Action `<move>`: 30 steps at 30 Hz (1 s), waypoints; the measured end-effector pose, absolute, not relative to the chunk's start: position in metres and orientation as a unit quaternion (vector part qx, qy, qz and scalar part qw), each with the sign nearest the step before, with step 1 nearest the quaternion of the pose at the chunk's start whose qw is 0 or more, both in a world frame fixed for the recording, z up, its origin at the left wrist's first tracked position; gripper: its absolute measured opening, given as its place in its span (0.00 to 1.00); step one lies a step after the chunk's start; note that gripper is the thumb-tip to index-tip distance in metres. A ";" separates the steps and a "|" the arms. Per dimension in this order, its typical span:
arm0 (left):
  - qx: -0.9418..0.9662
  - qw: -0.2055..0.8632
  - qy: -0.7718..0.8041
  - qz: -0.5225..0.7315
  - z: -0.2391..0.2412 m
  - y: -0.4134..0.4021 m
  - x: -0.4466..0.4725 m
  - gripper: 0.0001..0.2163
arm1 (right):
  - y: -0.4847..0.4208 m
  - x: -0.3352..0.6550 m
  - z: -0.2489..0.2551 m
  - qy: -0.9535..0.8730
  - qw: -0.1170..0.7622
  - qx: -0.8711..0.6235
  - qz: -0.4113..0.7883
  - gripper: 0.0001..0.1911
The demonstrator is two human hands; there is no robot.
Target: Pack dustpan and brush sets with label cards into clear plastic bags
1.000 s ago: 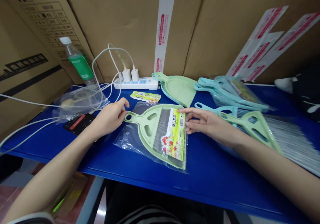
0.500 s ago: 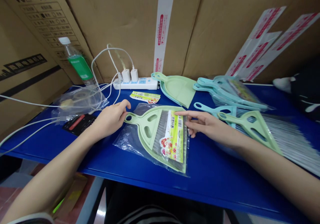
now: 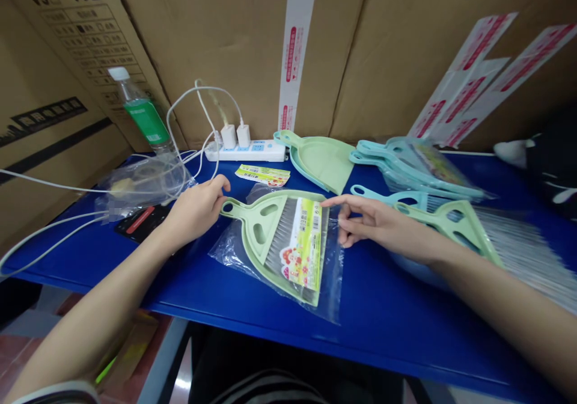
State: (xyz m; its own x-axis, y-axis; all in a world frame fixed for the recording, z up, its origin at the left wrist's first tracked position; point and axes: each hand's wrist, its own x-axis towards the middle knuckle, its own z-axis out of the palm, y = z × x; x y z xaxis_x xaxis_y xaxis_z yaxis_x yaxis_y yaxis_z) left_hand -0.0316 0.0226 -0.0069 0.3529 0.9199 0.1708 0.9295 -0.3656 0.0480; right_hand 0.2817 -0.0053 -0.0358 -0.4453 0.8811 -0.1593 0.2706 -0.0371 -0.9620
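A light green dustpan (image 3: pixel 249 252) lies flat on the table, with a grey-bristled brush (image 3: pixel 276 233) of the same green nested in it. A yellow and white label card (image 3: pixel 305 244) covers part of the bristles. Around the set is a clear plastic bag (image 3: pixel 332 281), whose right edge reaches past the pan. My left hand (image 3: pixel 198 207) is closed at the handle end, fingers pinched on it. My right hand (image 3: pixel 376 226) has its index finger stretched to the pan's upper right corner, while thumb and other fingers close on the bag's edge.
Behind are a loose label card (image 3: pixel 262 174), a power strip (image 3: pixel 265 150) with chargers and a green dustpan (image 3: pixel 322 160). Bagged blue sets (image 3: pixel 419 166) and loose brushes (image 3: pixel 455 223) lie right. A bottle (image 3: pixel 146 118), cables and a phone (image 3: pixel 143 222) are left.
The dustpan and brush have slid left within the bag, with my left hand moving slightly left too. More bag now shows beyond the pan's right edge.
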 end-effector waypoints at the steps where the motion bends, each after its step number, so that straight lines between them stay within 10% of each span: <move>1: -0.820 0.037 -0.566 -0.081 -0.007 0.023 -0.032 0.06 | -0.005 0.282 -0.035 -0.640 0.268 -0.451 0.562 0.24; 18: -0.818 0.166 -0.546 -0.065 -0.006 0.017 -0.028 0.09 | -0.010 0.286 -0.021 -0.718 0.141 -0.443 0.518 0.19; 25: -0.950 -0.053 -0.296 -0.079 -0.004 0.000 -0.019 0.10 | -0.011 0.286 -0.031 -0.822 0.223 -0.494 0.175 0.03; 30: -0.964 -0.184 -0.186 -0.040 -0.001 -0.012 -0.012 0.11 | -0.012 0.279 -0.040 -0.862 0.247 -0.442 0.009 0.13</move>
State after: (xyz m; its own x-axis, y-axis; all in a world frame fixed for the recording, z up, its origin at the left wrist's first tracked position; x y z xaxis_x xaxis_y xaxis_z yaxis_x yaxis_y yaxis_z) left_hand -0.0125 -0.0123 -0.0015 0.9273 0.3743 0.0080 0.3450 -0.8625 0.3702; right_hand 0.2788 -0.0115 -0.0399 -0.4872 0.7665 0.4185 0.7574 0.6095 -0.2344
